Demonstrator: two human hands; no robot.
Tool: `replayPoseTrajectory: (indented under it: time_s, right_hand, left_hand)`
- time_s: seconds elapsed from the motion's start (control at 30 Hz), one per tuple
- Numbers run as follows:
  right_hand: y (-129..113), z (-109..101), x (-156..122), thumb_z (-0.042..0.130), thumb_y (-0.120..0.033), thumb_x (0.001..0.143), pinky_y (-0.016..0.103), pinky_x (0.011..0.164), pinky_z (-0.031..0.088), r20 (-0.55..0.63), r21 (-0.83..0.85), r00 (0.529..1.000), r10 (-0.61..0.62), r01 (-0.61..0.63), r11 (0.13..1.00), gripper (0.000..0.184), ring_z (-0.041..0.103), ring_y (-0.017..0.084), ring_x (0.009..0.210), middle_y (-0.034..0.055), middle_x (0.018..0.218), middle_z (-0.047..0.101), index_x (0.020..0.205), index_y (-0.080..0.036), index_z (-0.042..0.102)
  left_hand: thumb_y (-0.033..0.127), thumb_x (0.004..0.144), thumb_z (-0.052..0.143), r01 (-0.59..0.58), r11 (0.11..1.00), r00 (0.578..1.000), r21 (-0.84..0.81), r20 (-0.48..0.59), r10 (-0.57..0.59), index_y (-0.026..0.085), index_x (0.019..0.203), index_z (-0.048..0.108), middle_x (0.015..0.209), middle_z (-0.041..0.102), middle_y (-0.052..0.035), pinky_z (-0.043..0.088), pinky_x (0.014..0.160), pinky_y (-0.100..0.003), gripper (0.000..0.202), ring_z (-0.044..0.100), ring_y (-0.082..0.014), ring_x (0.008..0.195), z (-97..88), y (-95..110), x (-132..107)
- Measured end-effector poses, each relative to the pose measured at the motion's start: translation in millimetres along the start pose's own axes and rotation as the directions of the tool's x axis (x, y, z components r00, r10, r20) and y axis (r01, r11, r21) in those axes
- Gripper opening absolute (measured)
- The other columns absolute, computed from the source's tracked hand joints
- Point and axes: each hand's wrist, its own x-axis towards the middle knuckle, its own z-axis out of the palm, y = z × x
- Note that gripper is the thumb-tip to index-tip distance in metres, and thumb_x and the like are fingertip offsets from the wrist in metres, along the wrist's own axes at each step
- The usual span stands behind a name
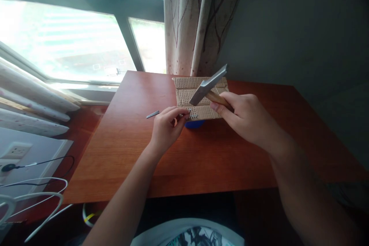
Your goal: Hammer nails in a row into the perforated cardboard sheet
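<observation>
A hammer (209,84) with a grey metal head and a wooden handle is gripped in my right hand (245,117), raised over a perforated cardboard sheet (187,96). The fingers of my left hand (170,123) are pinched together at the sheet's near left edge, on a nail that they mostly hide. Small dark metal nails (194,115) show in the cardboard just right of those fingertips. Beneath the sheet's near edge, part of a blue object (194,124) is visible. To the left of my left hand lies a small bunch of nails (152,114).
The reddish-brown wooden table (207,161) stands by a window (66,42) and a patterned curtain (184,23). At the lower left are a wall socket (17,150) and loose white cables (54,200) beside the table edge.
</observation>
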Motion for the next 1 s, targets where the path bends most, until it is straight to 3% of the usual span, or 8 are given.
replayPoseTrajectory:
  time_s: [0.27, 1.0]
  right_hand:
    - [-11.8, 2.5, 4.0, 0.050, -0.038, 0.096, 0.030, 0.056, 0.024, 0.118, -0.149, 0.993, -0.016, 0.033, 0.988, 0.027, 0.047, 0.014, 0.056, -0.0002, 0.063, 0.055, 0.075, -0.021, 0.050]
    - [-13.2, 0.6, 2.8, 0.049, -0.040, 0.097, 0.030, 0.056, 0.022, 0.132, -0.188, 0.991, -0.014, 0.039, 0.981, 0.029, 0.047, 0.014, 0.057, 0.0004, 0.064, 0.056, 0.074, -0.021, 0.050]
  left_hand:
    - [0.019, 0.089, 0.065, -0.012, 1.000, 1.000, -0.015, 0.016, 0.012, 0.018, 0.086, 0.071, 0.082, 0.071, -0.0036, 0.046, 0.055, -0.022, 0.007, 0.058, -0.0112, 0.064, -0.9, 1.3, 1.0]
    - [0.020, 0.088, 0.066, -0.025, 0.997, 1.000, 0.071, 0.001, 0.025, 0.019, 0.089, 0.072, 0.078, 0.072, -0.0024, 0.045, 0.059, -0.025, 0.006, 0.055, -0.0123, 0.062, -0.7, -5.9, -1.3]
